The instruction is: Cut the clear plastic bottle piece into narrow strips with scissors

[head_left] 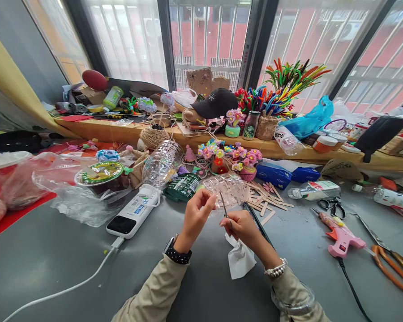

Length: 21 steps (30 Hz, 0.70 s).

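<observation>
My left hand point(195, 220) is raised above the middle of the table, thumb and fingertips pinched together. Whatever is between them is too small to make out. My right hand point(243, 229) grips a pair of small scissors point(225, 205), blades pointing up and away from me, close to the left fingertips. Just beyond both hands lies a clear plastic piece with a grid pattern point(230, 187). Below the right hand rests a crumpled white tissue point(241, 260). A long dark object point(260, 226) lies partly hidden behind the right hand and forearm.
Wooden craft sticks point(268, 201) are scattered beyond my right hand. Rightward lie a pink glue gun point(343, 235), black-handled scissors point(332, 206) and large orange-handled shears point(386, 257). At left are a white power bank point(136, 212) with its cable and a plastic bag point(90, 205).
</observation>
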Each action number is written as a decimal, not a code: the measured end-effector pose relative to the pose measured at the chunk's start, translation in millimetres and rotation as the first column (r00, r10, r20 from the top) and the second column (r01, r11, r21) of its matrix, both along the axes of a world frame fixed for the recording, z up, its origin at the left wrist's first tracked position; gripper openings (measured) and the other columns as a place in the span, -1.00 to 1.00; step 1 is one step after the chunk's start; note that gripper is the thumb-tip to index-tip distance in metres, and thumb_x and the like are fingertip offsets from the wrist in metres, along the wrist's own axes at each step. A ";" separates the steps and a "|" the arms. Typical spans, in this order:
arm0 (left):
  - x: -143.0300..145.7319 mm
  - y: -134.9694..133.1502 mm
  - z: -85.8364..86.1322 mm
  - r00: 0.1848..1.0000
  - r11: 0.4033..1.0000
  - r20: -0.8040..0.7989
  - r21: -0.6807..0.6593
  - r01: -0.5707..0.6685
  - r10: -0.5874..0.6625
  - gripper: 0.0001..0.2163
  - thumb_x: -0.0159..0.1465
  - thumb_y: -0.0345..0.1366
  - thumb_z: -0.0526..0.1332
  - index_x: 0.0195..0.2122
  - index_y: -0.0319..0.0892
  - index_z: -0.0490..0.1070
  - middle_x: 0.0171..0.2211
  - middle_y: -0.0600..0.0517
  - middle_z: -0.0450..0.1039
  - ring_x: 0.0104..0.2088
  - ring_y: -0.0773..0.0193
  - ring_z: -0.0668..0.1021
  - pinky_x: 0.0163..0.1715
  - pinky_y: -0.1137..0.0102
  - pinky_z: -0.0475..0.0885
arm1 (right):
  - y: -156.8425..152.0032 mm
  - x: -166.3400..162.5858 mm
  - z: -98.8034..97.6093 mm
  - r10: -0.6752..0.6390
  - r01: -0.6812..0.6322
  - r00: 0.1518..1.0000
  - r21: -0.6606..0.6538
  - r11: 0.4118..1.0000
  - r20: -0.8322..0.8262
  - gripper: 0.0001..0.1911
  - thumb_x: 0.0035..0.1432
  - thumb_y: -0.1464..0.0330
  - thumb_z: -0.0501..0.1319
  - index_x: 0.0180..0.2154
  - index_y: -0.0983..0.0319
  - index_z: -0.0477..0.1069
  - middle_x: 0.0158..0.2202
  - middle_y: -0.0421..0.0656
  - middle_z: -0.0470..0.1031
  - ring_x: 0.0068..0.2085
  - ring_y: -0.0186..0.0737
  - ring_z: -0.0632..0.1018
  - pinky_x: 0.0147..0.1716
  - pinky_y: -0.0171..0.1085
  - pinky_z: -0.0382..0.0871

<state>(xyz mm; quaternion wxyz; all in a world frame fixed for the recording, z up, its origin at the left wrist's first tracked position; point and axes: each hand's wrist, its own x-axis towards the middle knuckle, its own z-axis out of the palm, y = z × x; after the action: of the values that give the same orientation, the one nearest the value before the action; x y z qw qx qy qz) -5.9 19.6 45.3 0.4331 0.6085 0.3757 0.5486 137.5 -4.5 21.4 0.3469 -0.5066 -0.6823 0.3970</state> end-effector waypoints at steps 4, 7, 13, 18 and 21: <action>1.9 1.5 -1.9 1.000 0.999 -0.025 -0.030 -0.018 0.017 -0.73 0.16 -0.10 0.14 -0.56 -0.18 0.24 -0.66 0.14 0.27 -0.61 0.42 0.33 -0.54 0.49 0.26 | -0.3 1.1 0.1 0.011 -0.010 1.000 -0.047 0.999 0.022 -0.33 -0.08 -0.25 -0.01 -0.76 0.20 0.19 -0.79 -0.25 0.22 -0.77 -0.45 0.22 -0.74 -0.39 0.06; 2.6 1.6 -2.9 0.999 0.999 -0.030 -0.027 -0.036 0.035 -0.72 0.16 -0.09 0.13 -0.56 -0.17 0.24 -0.67 0.15 0.25 -0.62 0.42 0.32 -0.57 0.49 0.24 | -1.2 -0.3 0.3 0.047 -0.049 0.999 -0.105 0.993 -0.020 -0.31 -0.14 -0.28 -0.01 -0.71 0.22 0.21 -0.75 -0.25 0.25 -0.76 -0.45 0.23 -0.75 -0.40 0.05; 5.7 0.2 -3.7 0.996 0.998 -0.055 -0.004 -0.064 0.064 -0.73 0.18 -0.11 0.12 -0.56 -0.17 0.24 -0.67 0.15 0.23 -0.61 0.41 0.30 -0.56 0.48 0.24 | -2.9 2.4 2.4 0.160 -0.170 0.983 -0.138 0.976 -0.085 -0.23 -0.18 -0.34 -0.10 -0.61 0.26 0.27 -0.69 -0.24 0.25 -0.68 -0.43 0.26 -0.68 -0.40 0.11; 8.4 -0.4 -1.6 0.993 0.997 -0.087 0.007 -0.083 0.083 -0.72 0.19 -0.09 0.10 -0.55 -0.16 0.24 -0.67 0.14 0.23 -0.61 0.40 0.30 -0.55 0.48 0.23 | -4.5 10.5 4.8 0.231 -0.234 0.972 -0.142 0.962 -0.034 -0.24 -0.07 -0.29 -0.16 -0.49 0.27 0.30 -0.59 -0.22 0.29 -0.59 -0.40 0.30 -0.60 -0.40 0.19; 9.4 -0.8 1.2 0.990 0.995 -0.098 0.014 -0.097 0.098 -0.71 0.20 -0.09 0.09 -0.57 -0.16 0.23 -0.67 0.15 0.22 -0.61 0.41 0.29 -0.56 0.48 0.21 | -5.7 15.1 8.6 0.265 -0.262 0.964 -0.158 0.952 0.000 -0.25 -0.08 -0.29 -0.14 -0.49 0.27 0.30 -0.57 -0.22 0.29 -0.57 -0.39 0.30 -0.58 -0.39 0.20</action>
<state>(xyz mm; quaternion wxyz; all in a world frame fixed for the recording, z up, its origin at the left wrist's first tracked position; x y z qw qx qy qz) 3.4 18.8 46.5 0.3840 0.6176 0.4234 0.5402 152.6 -10.2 30.0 0.2424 -0.4411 -0.7140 0.4867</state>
